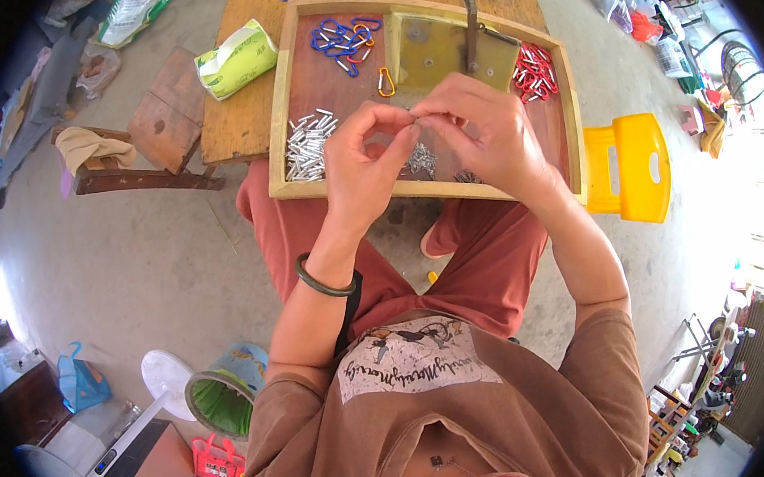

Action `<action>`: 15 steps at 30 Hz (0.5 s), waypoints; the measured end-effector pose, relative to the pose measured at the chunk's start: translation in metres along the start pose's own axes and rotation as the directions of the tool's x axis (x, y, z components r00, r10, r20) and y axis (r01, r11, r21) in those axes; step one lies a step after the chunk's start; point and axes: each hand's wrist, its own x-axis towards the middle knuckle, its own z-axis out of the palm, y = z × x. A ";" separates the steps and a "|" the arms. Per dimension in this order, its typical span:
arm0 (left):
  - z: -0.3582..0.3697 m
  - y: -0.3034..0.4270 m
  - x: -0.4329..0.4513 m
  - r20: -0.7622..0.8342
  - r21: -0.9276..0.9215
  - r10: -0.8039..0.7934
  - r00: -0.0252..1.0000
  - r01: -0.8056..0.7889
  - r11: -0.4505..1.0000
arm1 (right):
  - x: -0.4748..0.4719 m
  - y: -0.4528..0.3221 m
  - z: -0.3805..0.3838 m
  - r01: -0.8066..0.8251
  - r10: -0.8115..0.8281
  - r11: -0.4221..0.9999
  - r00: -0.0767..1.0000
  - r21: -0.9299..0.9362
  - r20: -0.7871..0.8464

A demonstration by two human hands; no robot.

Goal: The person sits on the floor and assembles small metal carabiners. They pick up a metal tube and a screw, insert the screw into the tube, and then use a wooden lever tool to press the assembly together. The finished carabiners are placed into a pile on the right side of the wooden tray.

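Observation:
My left hand [367, 155] and my right hand [491, 132] meet fingertip to fingertip above a wooden tray [344, 186]. Thumb and forefinger of each pinch a tiny part, mostly hidden by the fingers; its kind is not clear. Left of my left hand lies a heap of silver metal pins [307, 147]. Beneath the hands are small metal pieces [421, 160], with another small pile [467, 177] under my right wrist. Blue carabiners [339, 37] lie at the back left, an orange carabiner [385, 82] nearer the middle, and red carabiners [534, 72] at the right.
A metal lever [471, 29] rises over a yellowish plate [431, 53] in the tray. The tray rests on a wooden table [239, 128] and across my lap. A green tissue pack [238, 59] is at left. A yellow plastic stool [639, 168] stands at right, a wooden bench [167, 114] at left.

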 end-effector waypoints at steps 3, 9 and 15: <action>0.001 0.004 0.013 0.021 -0.104 -0.067 0.998 0.069 0.992 | 0.013 0.013 -0.005 -0.170 0.162 0.979 0.984 0.110 0.074; -0.004 -0.008 0.045 -0.188 0.032 0.077 0.979 -0.072 0.997 | 0.070 0.052 -0.021 -0.429 0.426 0.903 0.899 0.005 0.100; -0.019 -0.025 0.044 -0.282 -0.050 0.028 0.959 -0.044 0.998 | 0.102 0.063 -0.014 -0.508 0.540 0.834 0.831 -0.215 0.133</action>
